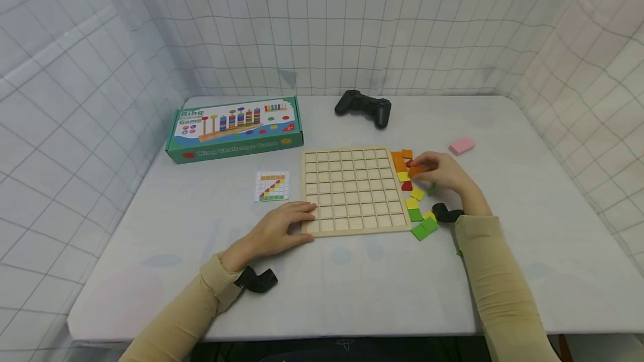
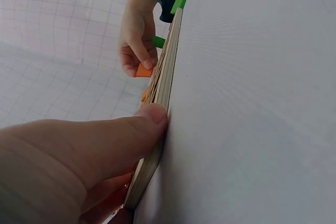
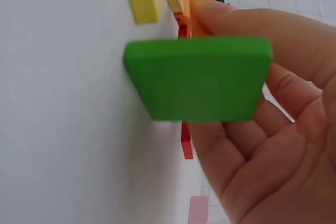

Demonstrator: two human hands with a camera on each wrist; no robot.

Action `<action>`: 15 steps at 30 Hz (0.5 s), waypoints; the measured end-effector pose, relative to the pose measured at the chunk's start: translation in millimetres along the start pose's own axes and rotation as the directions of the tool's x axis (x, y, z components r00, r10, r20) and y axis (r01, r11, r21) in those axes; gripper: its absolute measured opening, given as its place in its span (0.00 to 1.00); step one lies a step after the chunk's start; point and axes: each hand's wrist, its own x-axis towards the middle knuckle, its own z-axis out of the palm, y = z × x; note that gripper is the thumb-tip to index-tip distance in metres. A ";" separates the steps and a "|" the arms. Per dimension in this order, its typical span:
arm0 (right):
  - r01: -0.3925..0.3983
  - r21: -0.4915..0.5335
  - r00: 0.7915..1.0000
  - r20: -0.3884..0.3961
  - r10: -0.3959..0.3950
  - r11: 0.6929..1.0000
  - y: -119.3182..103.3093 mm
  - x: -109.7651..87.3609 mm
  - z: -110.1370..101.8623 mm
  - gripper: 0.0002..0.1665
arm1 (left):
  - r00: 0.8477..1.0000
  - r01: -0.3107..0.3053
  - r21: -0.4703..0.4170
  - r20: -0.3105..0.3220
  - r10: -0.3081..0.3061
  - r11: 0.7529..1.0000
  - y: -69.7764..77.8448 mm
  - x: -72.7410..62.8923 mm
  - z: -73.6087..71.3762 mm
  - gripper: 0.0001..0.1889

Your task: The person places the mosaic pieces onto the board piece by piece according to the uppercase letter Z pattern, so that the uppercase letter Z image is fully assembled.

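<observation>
My left hand (image 1: 282, 228) lies at the near left corner of a wooden grid board (image 1: 357, 230). Its fingers extend over the left rim, and in the left wrist view the thumb (image 2: 123, 135) presses the board's side edge. Beyond the board's right side, my right hand (image 1: 445, 172) pinches an orange tile (image 1: 415, 171) between thumb and fingertips. A green tile (image 3: 199, 80) stands out in front of the right palm; whether the fingers touch it, I cannot tell. Around that hand lie red (image 1: 406, 186), yellow (image 1: 417, 194) and green (image 1: 425, 229) tiles.
A pattern card (image 1: 272, 186) lies left of the board. Farther back are a green game box (image 1: 233, 128) and a black game controller (image 1: 363, 107). A pink block (image 1: 462, 146) sits beyond the right hand. Tile-patterned cloth (image 1: 322, 32) surrounds the table's back and sides.
</observation>
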 end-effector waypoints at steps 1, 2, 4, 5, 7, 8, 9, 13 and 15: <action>0.007 0.001 1.000 -0.005 -0.007 1.000 0.0 -0.7 -1.6 0.20 | 1.000 0.000 0.001 0.003 0.000 1.000 0.1 0.0 -0.2 0.22; 0.011 0.001 1.000 -0.013 -0.011 1.000 -0.3 -1.4 -3.0 0.20 | 1.000 0.000 -0.001 0.005 0.000 1.000 0.5 0.1 -0.6 0.22; 0.021 0.002 0.999 -0.025 -0.021 1.000 -2.5 -3.4 -5.9 0.20 | 1.000 0.002 -0.002 0.012 -0.002 1.000 1.2 0.2 -1.3 0.22; 0.024 0.001 0.999 -0.033 -0.024 1.000 -3.8 -4.3 -7.4 0.20 | 1.000 0.003 -0.004 0.017 -0.003 1.000 1.6 0.3 -1.6 0.22; 0.026 0.013 0.998 -0.049 -0.025 1.000 -7.2 -5.2 -10.3 0.20 | 1.000 0.007 -0.006 0.029 -0.007 1.000 2.3 0.7 -1.9 0.22; 0.026 0.023 0.998 -0.056 -0.024 0.999 -9.9 -5.5 -11.5 0.20 | 0.999 0.005 -0.006 0.032 -0.005 1.000 2.7 0.8 -2.0 0.22; 0.028 0.027 0.998 -0.059 -0.026 0.999 -13.1 -5.6 -12.9 0.20 | 0.999 0.008 -0.004 0.037 -0.008 1.000 2.8 0.7 -2.0 0.22; 0.039 0.036 0.997 -0.069 -0.037 0.999 -31.6 -2.2 -16.2 0.20 | 0.998 0.015 -0.003 0.055 -0.015 1.000 3.8 -0.7 -2.3 0.22; 0.041 0.023 0.997 -0.064 -0.040 0.999 -44.0 -0.1 -16.9 0.20 | 0.998 0.017 -0.003 0.062 -0.017 1.000 4.1 -1.1 -2.4 0.22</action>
